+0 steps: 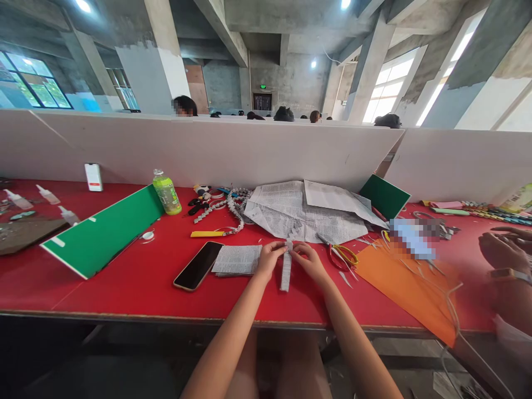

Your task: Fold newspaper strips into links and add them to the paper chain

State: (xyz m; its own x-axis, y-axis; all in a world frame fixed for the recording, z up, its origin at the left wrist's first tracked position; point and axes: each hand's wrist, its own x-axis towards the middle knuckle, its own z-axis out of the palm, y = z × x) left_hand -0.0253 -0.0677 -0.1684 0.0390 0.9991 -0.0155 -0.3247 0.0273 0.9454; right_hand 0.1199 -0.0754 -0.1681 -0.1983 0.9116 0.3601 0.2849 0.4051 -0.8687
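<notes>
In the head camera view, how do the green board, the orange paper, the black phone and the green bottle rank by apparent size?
1. green board
2. orange paper, similar in extent, so unsure against the board
3. black phone
4. green bottle, farther away, so unsure against the phone

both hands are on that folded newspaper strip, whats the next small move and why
Probably press the fold at the top of the paper strip flat. Both the left hand and the right hand pinch its upper end, while the rest lies loose on the red table, so the work seems to be at that end.
</notes>
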